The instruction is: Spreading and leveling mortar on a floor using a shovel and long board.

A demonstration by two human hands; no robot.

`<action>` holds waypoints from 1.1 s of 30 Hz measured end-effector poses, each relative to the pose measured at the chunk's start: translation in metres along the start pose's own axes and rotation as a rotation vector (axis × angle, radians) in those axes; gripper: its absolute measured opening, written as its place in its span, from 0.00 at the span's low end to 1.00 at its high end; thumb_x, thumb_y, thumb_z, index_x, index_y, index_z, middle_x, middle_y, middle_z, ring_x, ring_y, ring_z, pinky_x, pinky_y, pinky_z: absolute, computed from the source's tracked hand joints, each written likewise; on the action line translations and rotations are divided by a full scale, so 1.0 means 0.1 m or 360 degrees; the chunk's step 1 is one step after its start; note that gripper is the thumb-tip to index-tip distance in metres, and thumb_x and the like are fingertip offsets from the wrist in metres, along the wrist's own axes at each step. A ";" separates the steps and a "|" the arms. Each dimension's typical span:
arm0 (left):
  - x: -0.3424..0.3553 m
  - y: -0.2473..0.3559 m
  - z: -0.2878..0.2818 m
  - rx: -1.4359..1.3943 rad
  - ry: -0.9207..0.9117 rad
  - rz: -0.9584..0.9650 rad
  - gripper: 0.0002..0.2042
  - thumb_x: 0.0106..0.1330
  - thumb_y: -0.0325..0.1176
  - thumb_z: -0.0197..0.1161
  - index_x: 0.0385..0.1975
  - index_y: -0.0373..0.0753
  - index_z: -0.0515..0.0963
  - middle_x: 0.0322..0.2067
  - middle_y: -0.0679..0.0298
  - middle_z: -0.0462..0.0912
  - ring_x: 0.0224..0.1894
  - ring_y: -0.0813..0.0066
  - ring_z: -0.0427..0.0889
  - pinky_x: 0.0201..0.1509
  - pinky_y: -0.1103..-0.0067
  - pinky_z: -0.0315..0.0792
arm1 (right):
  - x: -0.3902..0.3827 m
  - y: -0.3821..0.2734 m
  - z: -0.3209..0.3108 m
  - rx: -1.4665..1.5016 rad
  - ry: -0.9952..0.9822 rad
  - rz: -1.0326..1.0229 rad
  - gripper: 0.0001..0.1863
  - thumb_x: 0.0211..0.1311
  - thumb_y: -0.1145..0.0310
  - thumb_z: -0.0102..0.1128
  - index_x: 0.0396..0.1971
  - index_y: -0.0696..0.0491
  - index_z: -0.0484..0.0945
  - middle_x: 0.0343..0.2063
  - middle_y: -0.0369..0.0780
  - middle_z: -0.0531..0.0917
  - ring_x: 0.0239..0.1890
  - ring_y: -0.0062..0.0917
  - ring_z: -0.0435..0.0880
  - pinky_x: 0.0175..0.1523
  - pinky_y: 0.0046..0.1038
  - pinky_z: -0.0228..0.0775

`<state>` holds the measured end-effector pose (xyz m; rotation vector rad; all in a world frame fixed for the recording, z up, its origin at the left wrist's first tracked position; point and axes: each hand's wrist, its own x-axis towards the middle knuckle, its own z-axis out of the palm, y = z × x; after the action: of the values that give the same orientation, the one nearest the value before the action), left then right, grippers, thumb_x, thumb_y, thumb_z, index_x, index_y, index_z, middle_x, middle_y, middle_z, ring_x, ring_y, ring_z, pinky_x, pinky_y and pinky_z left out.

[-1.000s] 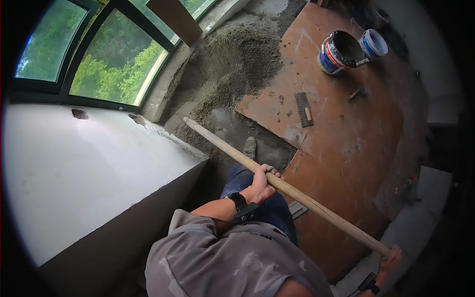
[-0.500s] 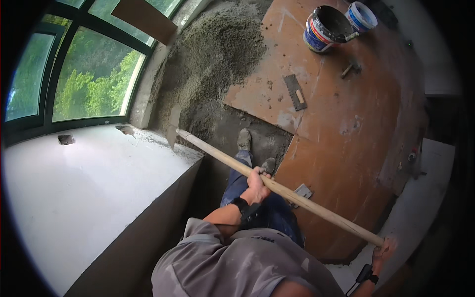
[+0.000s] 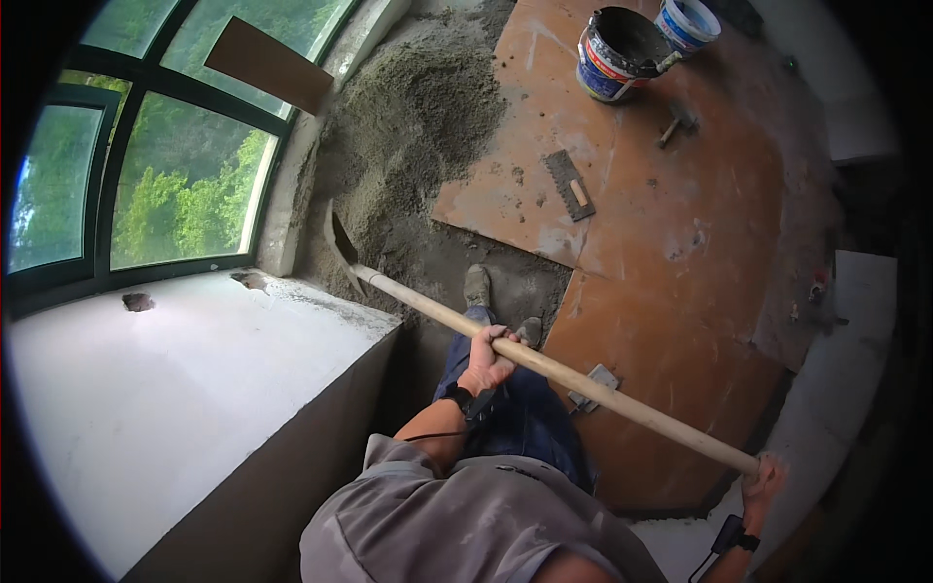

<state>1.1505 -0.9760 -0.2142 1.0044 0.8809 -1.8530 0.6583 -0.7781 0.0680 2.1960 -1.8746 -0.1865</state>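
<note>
A long wooden-handled hoe (image 3: 573, 382) lies slantwise across the front of my body. My left hand (image 3: 489, 357) is closed round the middle of its handle, over my legs. At the far right, my right hand (image 3: 763, 479) grips the handle's end. The thin metal blade (image 3: 343, 249) stands at the left end, beside the low edge of a heap of grey sand-like mortar mix (image 3: 418, 107). Whether the blade touches the mix, I cannot tell.
Orange-brown boards (image 3: 680, 262) cover the floor on the right, with a notched trowel (image 3: 570, 185), a hammer-like tool (image 3: 673, 124), a black-rimmed bucket (image 3: 617, 60) and a smaller bucket (image 3: 688, 24) on them. A white ledge (image 3: 194, 389) and windows (image 3: 185, 175) border the left.
The hoe's blade has turned, showing more of its dark face. My left hand has shifted slightly left with the handle. The whole view has tilted a little.
</note>
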 end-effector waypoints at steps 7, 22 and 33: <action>0.58 0.16 -0.55 0.0586 0.0850 0.0300 0.06 0.55 0.31 0.55 0.24 0.38 0.66 0.18 0.62 0.66 0.20 0.68 0.70 0.24 0.70 0.71 | -0.44 -0.38 -0.24 0.0719 -0.1113 0.0392 0.18 0.30 0.69 0.67 0.27 0.53 0.71 0.26 0.45 0.76 0.29 0.44 0.73 0.34 0.42 0.64; 1.21 1.04 -0.56 0.0394 0.0388 0.0007 0.07 0.54 0.30 0.53 0.17 0.39 0.65 0.14 0.63 0.66 0.17 0.68 0.68 0.23 0.71 0.69 | 1.65 -2.06 -1.50 0.0713 -0.1652 0.0571 0.13 0.44 0.66 0.62 0.28 0.56 0.74 0.16 0.47 0.74 0.16 0.34 0.68 0.23 0.32 0.63; 1.10 2.26 -0.01 0.0554 0.0813 0.0162 0.03 0.53 0.24 0.54 0.21 0.34 0.69 0.15 0.61 0.70 0.13 0.68 0.70 0.17 0.69 0.71 | 2.56 -2.55 -1.31 0.0729 -0.1847 0.0957 0.13 0.57 0.61 0.50 0.33 0.55 0.74 0.14 0.33 0.67 0.16 0.19 0.62 0.22 0.26 0.56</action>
<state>1.3158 -1.1043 -0.3530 1.7590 0.7836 -1.7212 0.9770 -0.9796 0.1409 1.6846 -3.3537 -1.2084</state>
